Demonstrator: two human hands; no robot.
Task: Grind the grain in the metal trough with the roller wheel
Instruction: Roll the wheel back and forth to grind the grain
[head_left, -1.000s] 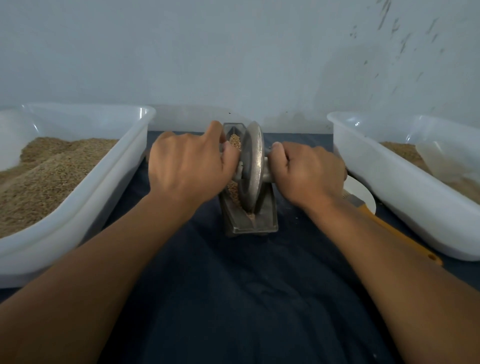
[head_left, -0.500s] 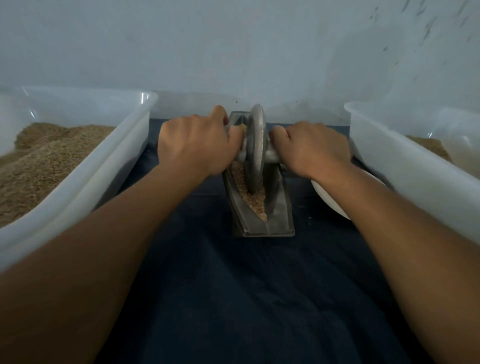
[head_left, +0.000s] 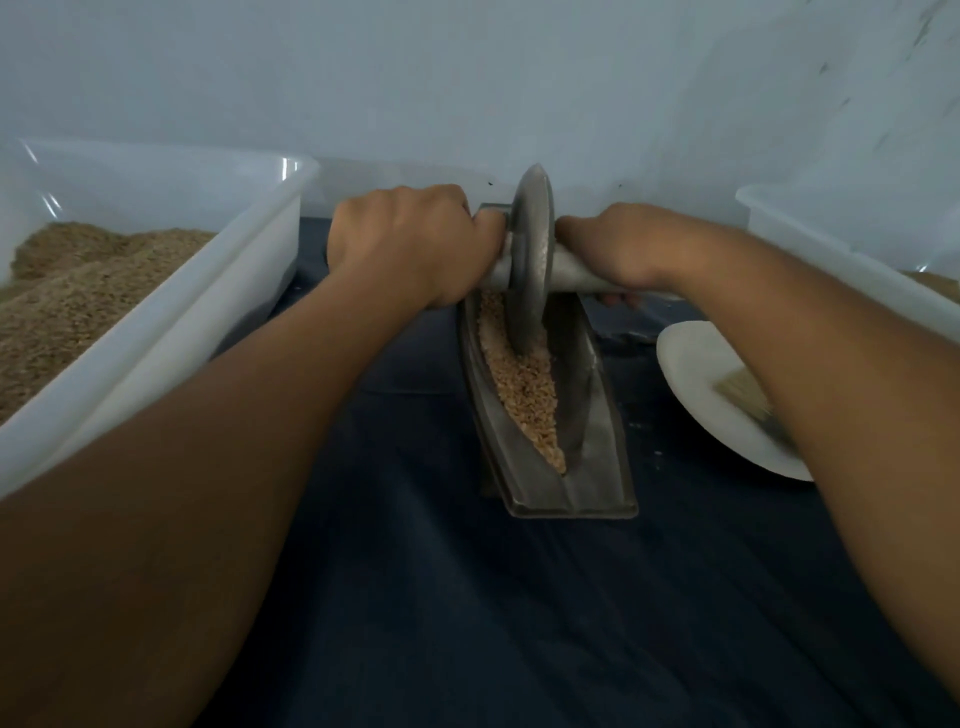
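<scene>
1. Compared with half a second earlier, the roller wheel (head_left: 530, 260) is seen farther up the metal trough (head_left: 550, 415), near its far end, so a longer stretch of grain (head_left: 522, 384) is exposed at the near end; more of the white plate (head_left: 691, 384) is uncovered at the right of the frame.
2. A dark blue cloth (head_left: 467, 597) is spread over the work surface, and a pale wall (head_left: 467, 78) fills the upper frame.
3. A translucent tub (head_left: 171, 322) heaped with brown grain is placed at the left; a second tub (head_left: 831, 249) is cut off at the right edge.
4. The trough is set at frame centre, its long axis running from near to far, its near end angled slightly to the right.
5. The wheel is held upright on edge in the trough, its axle lying left to right.
6. The left hand (head_left: 410, 249) and right hand (head_left: 623, 244) are clamped on the axle, one at each side of the wheel.
7. A brush (head_left: 743, 400) is laid on the plate.
</scene>
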